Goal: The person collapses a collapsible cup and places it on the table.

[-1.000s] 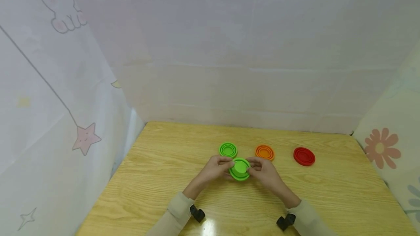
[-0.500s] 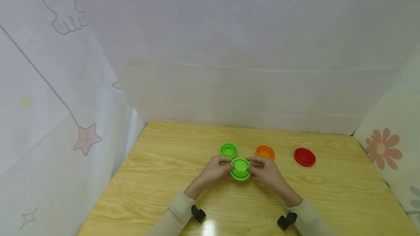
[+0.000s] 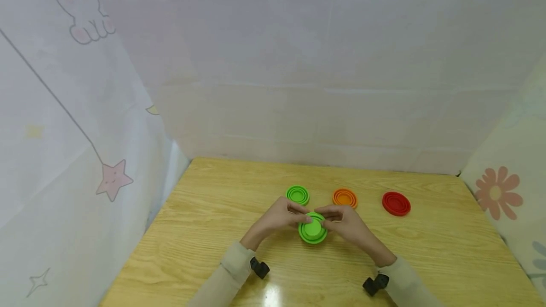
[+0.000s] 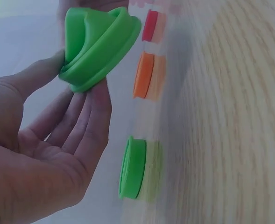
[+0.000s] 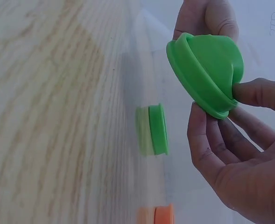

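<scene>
Between both hands, above the table, is a green collapsible silicone cup, partly folded, with its base bulging toward the head camera. My left hand pinches its left side, thumb on the folded wall and fingers behind the rim. On the opposite side my right hand pinches it the same way. From the left wrist, the cup looks lopsided, its wall creased into a slanting fold. The right wrist view shows the right thumb pressing into the crease of the cup.
Beyond the hands, three flattened collapsible cups lie in a row on the wooden table: one green, one orange, one red. White printed sheets stand behind and at both sides of the table.
Both hands and the held cup have come slightly toward the person. The left thumb has shifted further over the cup's base, and the base has tilted. The three flattened cups have stayed put.
</scene>
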Action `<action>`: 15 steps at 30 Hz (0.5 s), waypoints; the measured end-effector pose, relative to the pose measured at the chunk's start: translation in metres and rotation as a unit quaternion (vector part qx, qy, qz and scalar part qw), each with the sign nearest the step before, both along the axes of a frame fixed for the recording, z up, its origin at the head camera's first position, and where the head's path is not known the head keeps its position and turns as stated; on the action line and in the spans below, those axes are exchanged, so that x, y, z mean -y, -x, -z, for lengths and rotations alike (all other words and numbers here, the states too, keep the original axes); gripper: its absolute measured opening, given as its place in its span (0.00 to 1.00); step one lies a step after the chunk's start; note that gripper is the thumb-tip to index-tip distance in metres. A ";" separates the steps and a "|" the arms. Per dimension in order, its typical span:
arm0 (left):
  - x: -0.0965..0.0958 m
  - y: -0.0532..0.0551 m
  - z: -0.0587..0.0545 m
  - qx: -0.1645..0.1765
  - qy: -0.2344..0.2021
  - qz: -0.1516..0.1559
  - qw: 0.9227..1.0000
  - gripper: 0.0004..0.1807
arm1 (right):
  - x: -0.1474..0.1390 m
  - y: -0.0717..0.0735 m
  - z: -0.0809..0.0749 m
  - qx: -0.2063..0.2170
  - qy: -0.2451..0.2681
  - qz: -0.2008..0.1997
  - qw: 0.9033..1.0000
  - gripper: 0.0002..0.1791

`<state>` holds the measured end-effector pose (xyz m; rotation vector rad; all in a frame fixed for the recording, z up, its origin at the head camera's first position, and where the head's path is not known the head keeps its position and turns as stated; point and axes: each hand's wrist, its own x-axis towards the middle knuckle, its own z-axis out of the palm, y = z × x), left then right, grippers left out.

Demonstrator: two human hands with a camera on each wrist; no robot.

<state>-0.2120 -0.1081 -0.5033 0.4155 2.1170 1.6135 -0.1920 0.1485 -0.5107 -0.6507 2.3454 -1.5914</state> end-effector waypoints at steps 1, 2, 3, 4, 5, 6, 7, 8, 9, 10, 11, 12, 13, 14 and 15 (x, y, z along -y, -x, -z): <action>0.000 0.000 -0.001 0.006 -0.001 0.002 1.000 0.14 | 0.000 0.000 0.000 0.000 -0.001 0.000 1.000 0.19; 0.001 0.000 -0.002 0.012 -0.003 0.003 1.000 0.14 | 0.000 0.000 0.000 0.002 -0.001 0.000 1.000 0.19; 0.001 0.000 -0.002 0.015 -0.004 0.004 1.000 0.15 | 0.000 0.001 0.000 0.004 -0.002 0.000 1.000 0.19; 0.001 0.000 -0.002 0.017 -0.004 0.005 1.000 0.16 | 0.000 0.001 0.001 0.004 -0.002 0.000 1.000 0.19; 0.002 0.000 -0.002 0.017 -0.004 0.005 1.000 0.16 | 0.001 0.001 0.001 0.006 -0.002 0.001 1.000 0.19; 0.002 0.000 -0.001 0.018 -0.005 0.005 1.000 0.16 | 0.001 0.001 0.002 0.008 -0.001 0.001 1.000 0.19; 0.003 -0.001 -0.001 0.020 -0.008 0.004 1.000 0.16 | 0.001 0.001 0.002 0.011 0.001 0.003 1.000 0.19; 0.003 -0.001 0.000 0.022 -0.013 0.001 1.000 0.16 | 0.001 0.001 0.002 0.018 0.007 0.004 1.000 0.20; 0.004 -0.001 0.001 0.024 -0.017 -0.006 1.000 0.17 | 0.002 0.001 0.003 0.026 0.015 0.007 1.000 0.20; 0.005 -0.001 0.002 0.027 -0.024 -0.015 0.999 0.18 | 0.002 0.001 0.003 0.035 0.023 0.010 0.999 0.21; 0.006 -0.001 0.003 0.032 -0.031 -0.025 0.999 0.18 | 0.003 0.000 0.002 0.045 0.033 0.013 0.998 0.23; 0.006 -0.001 0.004 0.038 -0.040 -0.036 0.998 0.19 | 0.003 0.000 0.002 0.056 0.044 0.019 0.997 0.24; 0.007 -0.002 0.005 0.043 -0.050 -0.048 0.997 0.21 | 0.004 0.000 0.001 0.066 0.055 0.024 0.996 0.24; 0.007 -0.002 0.006 0.048 -0.059 -0.060 0.995 0.22 | 0.004 -0.001 0.001 0.077 0.066 0.031 0.994 0.25; 0.007 -0.002 0.007 0.050 -0.069 -0.070 0.994 0.24 | 0.004 -0.001 0.000 0.088 0.077 0.038 0.992 0.26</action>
